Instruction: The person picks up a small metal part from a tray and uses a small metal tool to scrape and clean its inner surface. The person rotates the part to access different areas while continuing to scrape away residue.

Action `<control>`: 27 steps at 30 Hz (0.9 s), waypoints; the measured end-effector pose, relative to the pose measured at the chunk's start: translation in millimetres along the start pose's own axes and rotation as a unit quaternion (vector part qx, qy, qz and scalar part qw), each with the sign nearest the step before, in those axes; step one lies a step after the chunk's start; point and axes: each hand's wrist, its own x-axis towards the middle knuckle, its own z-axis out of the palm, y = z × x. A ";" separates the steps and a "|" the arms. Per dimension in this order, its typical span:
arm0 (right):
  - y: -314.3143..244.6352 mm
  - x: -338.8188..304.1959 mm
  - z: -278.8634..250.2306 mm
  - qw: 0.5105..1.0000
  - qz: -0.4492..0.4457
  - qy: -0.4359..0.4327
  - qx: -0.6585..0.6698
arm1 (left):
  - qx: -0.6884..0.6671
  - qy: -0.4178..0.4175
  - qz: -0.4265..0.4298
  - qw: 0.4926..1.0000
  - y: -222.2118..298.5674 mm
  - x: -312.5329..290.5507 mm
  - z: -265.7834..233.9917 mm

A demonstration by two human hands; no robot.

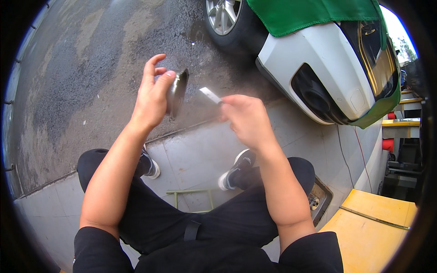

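Observation:
My left hand is raised in front of me, its thumb pressed on a dark, shiny, thin-edged piece with a curved outline, held on edge. Its exact kind does not show. Facing it, my right hand pinches a narrow, flat, whitish strip between thumb and fingers. The strip points up and left toward the dark piece, with a gap between them. Some fingers of the right hand are blurred, and a dusty haze hangs around both hands.
A white car stands at upper right, a green cover draped over its front. Below me lie a grey tiled floor and a green metal frame. A dark tray and a yellow cabinet stand at right.

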 end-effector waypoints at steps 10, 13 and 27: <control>9.5 -1.9 -2.2 0.995 -0.013 0.015 -0.098 | -0.198 -0.156 0.023 0.967 11.7 -10.8 -3.4; 10.6 -1.1 6.6 0.989 -0.098 0.034 -0.109 | -0.141 -0.169 0.044 0.974 10.7 -18.2 9.2; -0.5 -3.1 -26.4 0.991 -0.070 0.102 -0.044 | -0.452 -0.130 -0.244 0.848 18.0 -12.4 -9.7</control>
